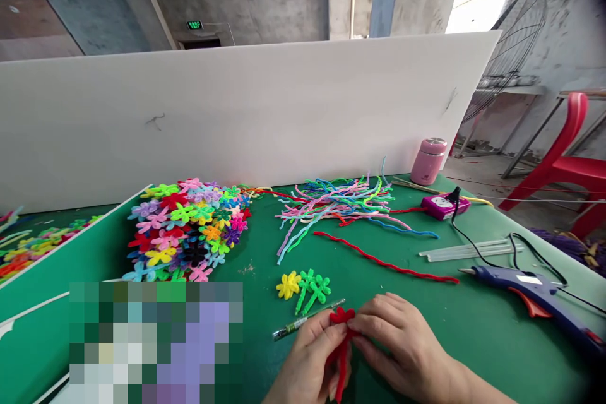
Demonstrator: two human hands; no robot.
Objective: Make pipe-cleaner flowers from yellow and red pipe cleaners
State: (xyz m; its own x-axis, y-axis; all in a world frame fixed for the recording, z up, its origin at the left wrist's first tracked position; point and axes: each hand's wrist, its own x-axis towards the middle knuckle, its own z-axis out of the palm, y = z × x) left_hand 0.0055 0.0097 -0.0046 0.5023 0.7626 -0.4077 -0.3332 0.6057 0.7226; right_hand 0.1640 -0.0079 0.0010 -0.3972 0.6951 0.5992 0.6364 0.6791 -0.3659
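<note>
Both of my hands meet over the front of the green table [265, 366] around a red pipe cleaner flower [341, 315]. My left hand [315, 353] pinches the flower from the left, and a red stem hangs below its fingers. From the right, my right hand [402, 344] grips the flower's edge between thumb and fingertips. Fingers cover part of the flower. Just beyond my left hand lies a pen [307, 319]. Past it are a yellow flower [288, 285] and two green flowers with stems [315, 290]. A single red pipe cleaner [386, 260] stretches across the table farther back.
A pile of colourful pipe cleaner flowers [189, 227] sits left. Loose pipe cleaners [336, 202] lie at the back before a white board [237, 120]. At right are a glue gun [534, 293] with cord, glue sticks [468, 250], a purple power socket [444, 206] and a pink flask [428, 162].
</note>
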